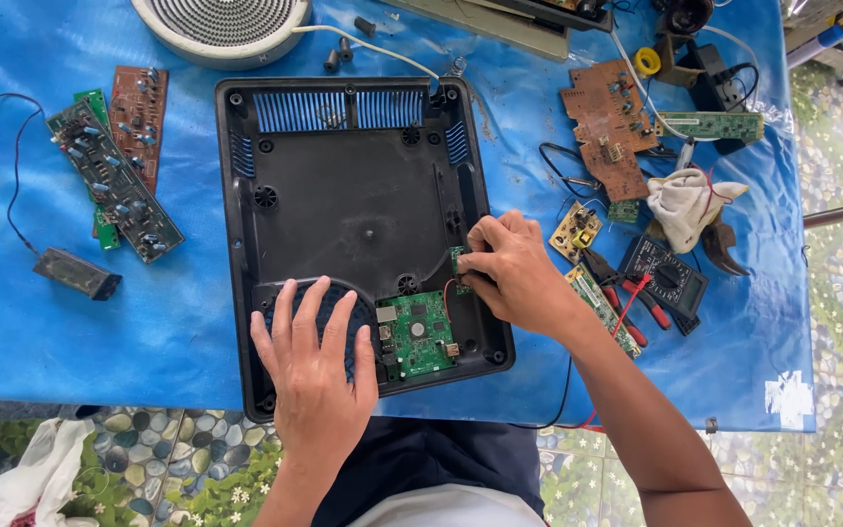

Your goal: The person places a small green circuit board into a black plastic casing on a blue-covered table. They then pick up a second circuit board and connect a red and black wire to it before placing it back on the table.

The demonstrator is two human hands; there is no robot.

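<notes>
A black plastic appliance shell (343, 185) lies open on a blue sheet. My left hand (314, 371) rests flat, fingers spread, on its round vent grille at the near left corner. A green circuit board (420, 334) sits inside the shell just right of that hand. My right hand (514, 268) pinches a small green board (459, 262) at the shell's right wall, with a thin red wire running from it toward the larger board.
Green and brown circuit boards (114, 181) and a small black box on a wire (75, 273) lie left. Right of the shell are a brown board (609, 127), a multimeter (663, 278), red-handled pliers (626, 298) and a white rag (690, 205). A round white coil unit (221, 29) sits at the back.
</notes>
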